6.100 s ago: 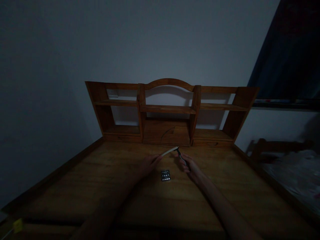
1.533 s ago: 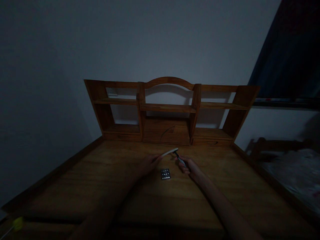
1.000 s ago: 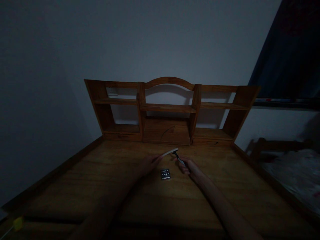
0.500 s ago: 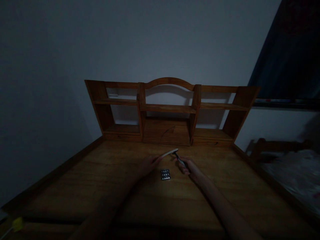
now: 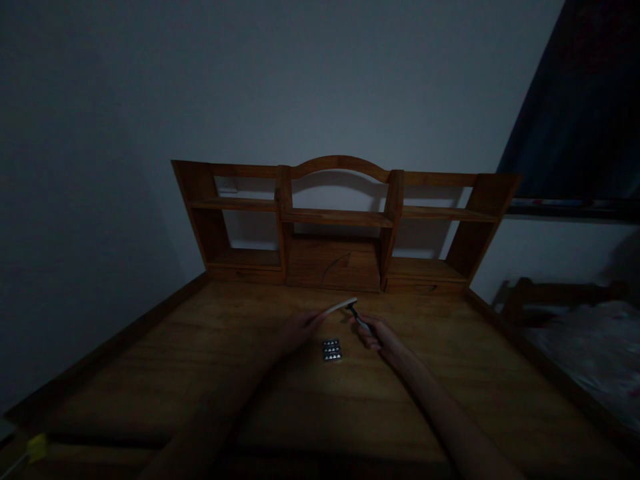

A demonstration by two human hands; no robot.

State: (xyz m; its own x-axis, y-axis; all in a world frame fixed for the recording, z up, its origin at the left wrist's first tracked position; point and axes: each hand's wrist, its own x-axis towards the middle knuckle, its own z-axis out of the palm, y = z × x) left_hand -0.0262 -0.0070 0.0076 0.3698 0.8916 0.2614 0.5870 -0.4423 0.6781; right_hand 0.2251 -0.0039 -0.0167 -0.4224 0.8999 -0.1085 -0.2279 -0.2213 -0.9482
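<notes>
My left hand [image 5: 306,325] is closed on one end of a thin pale stick [image 5: 336,309], which slants up to the right over the desk; it is too dim to tell its kind. In my right hand [image 5: 375,332] is a razor [image 5: 362,323] with a grey handle and a dark head. The razor's head meets, or lies just under, the stick's far end; I cannot tell if they touch. Between my forearms, on the desk, lies a small dark pack [image 5: 331,350] with rows of shiny silver spots.
The wooden desk [image 5: 200,360] has a shelf unit [image 5: 337,217] along its back, with a thin dark curved line on the middle panel. A yellow object [image 5: 37,448] is at the lower left. Beyond the right edge lies pale crumpled material [image 5: 590,353].
Almost nothing differs. Both hands keep their grips, and the whole view has shifted very slightly.
</notes>
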